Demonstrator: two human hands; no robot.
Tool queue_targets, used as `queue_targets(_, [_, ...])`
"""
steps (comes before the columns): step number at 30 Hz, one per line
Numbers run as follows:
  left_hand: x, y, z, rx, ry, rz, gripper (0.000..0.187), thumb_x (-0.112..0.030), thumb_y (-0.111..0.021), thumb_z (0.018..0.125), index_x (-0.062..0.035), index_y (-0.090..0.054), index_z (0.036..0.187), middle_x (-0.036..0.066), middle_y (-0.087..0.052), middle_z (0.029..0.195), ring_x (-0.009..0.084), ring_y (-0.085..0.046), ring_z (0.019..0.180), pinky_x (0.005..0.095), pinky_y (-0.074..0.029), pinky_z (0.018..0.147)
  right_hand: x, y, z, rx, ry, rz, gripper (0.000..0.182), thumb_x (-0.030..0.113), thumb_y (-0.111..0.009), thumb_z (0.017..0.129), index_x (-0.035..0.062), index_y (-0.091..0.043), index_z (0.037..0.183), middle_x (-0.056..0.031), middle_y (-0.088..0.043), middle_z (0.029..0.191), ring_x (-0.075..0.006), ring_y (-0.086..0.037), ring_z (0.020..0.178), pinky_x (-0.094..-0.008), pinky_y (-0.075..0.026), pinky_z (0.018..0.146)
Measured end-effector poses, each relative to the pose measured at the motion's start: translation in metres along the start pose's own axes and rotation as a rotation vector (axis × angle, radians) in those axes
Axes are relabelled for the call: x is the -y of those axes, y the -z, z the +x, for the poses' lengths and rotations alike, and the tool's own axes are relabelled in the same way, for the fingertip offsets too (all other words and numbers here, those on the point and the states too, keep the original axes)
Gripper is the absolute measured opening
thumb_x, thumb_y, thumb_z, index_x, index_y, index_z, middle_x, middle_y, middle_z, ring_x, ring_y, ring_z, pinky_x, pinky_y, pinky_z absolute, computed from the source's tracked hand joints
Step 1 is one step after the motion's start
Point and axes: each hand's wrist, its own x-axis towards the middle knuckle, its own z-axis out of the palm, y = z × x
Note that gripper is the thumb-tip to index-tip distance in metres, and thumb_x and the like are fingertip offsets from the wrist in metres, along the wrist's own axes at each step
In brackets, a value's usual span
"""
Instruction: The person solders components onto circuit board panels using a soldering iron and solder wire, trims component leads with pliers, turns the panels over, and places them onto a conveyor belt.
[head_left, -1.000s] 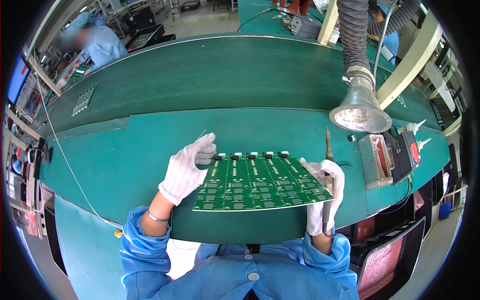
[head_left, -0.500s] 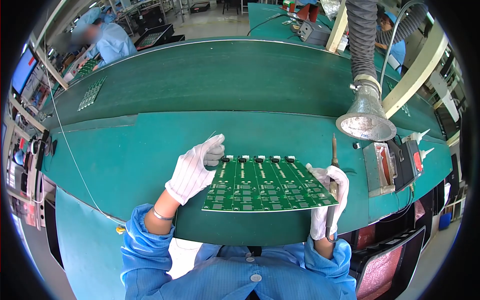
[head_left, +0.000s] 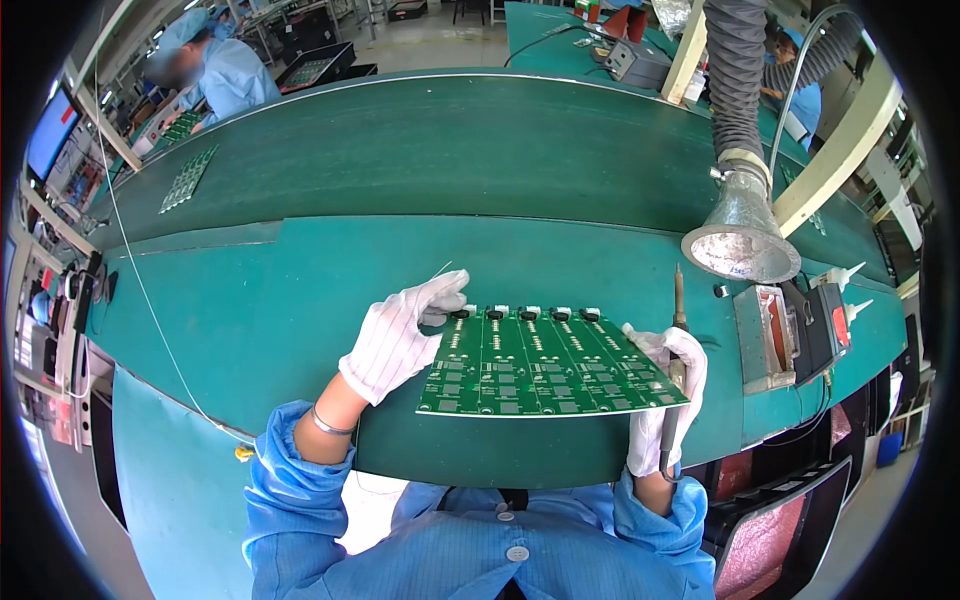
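Note:
A green circuit board panel (head_left: pixel 550 375) is held tilted above the bench, with a row of black round parts along its far edge. My left hand (head_left: pixel 400 330), in a white striped glove, is closed at the panel's far left corner. A thin solder wire (head_left: pixel 441 268) sticks up past its fingers. My right hand (head_left: pixel 672 385), also gloved, is wrapped round a soldering iron (head_left: pixel 680 300) whose tip points away from me. Its thumb side touches the panel's right edge; the exact grip there is partly hidden.
A metal fume extraction hood (head_left: pixel 742 240) hangs at the right. Below it stand a soldering station (head_left: pixel 815 325) and a metal tip-cleaner box (head_left: pixel 768 345). Another board panel (head_left: pixel 188 180) lies on the belt (head_left: pixel 450 130) at the far left. A co-worker (head_left: pixel 225 75) sits beyond.
The view has shifted slightly. Both hands and the panel appear a little further right, and the left fingers are somewhat nearer the panel's far left corner. The same things are held.

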Motion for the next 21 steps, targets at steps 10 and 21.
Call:
queue_targets(10, [-0.009, 0.009, 0.005, -0.071, -0.181, 0.262, 0.058, -0.030, -0.073, 0.092, -0.0112, -0.056, 0.144, 0.009, -0.075, 0.114, 0.0274, -0.075, 0.094, 0.0355, -0.061, 0.083, 0.007, -0.007, 0.005, -0.007, -0.046, 0.074, 0.050, 0.039, -0.067, 0.101, 0.0041, -0.049, 0.131, -0.0183, -0.068, 0.108, -0.0305, -0.071, 0.103, -0.0466, -0.056, 0.101])
queue_targets(21, [-0.027, 0.019, 0.008, 0.275, 0.305, -0.386, 0.034, -0.034, -0.068, 0.099, -0.0087, -0.071, 0.122, 0.012, -0.073, 0.090, 0.0238, -0.073, 0.068, 0.0355, -0.060, 0.058, 0.019, -0.005, 0.014, -0.016, 0.001, 0.118, 0.062, 0.050, -0.046, 0.109, -0.0016, -0.042, 0.143, -0.0224, -0.066, 0.116, -0.0341, -0.068, 0.112, -0.0510, -0.053, 0.104])
